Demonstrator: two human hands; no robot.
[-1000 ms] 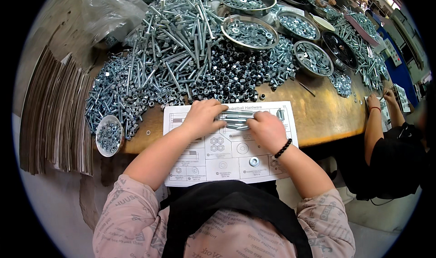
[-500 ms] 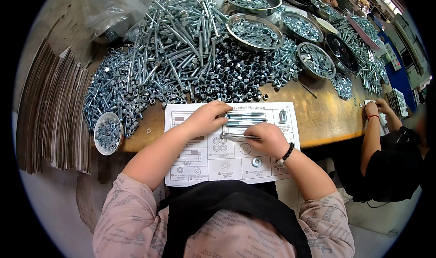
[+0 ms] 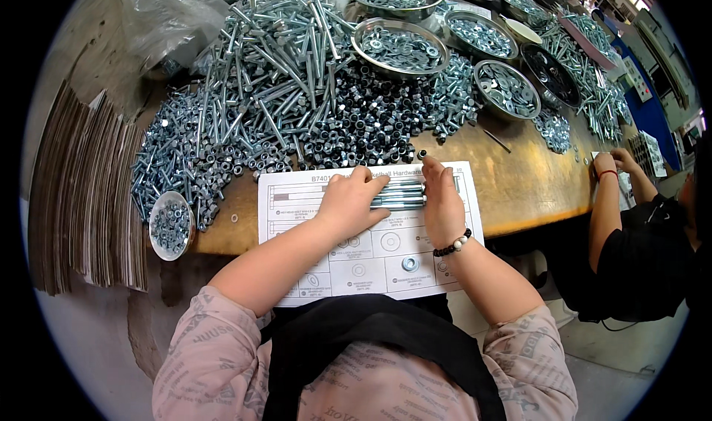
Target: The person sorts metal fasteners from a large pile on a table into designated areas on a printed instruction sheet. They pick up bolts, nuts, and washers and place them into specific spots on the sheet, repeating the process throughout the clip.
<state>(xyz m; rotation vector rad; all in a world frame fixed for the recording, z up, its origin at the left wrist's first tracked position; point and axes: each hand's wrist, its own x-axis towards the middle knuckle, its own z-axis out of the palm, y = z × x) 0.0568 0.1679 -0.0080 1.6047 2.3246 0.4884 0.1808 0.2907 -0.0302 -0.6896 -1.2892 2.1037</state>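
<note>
Hands enclose a bundle of long silver steel bolts (image 3: 400, 195): left hand (image 3: 352, 202) curled over it, right hand (image 3: 443, 202) gripping its end. Loosened fingers (image 3: 430, 170) risk bolts rolling off the white printed parts sheet (image 3: 371, 254) beneath.

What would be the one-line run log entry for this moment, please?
left hand: on long bolts | right hand: at bolts' right end | bolts: lying on printed sheet | washer: on sheet | wooden table
</note>
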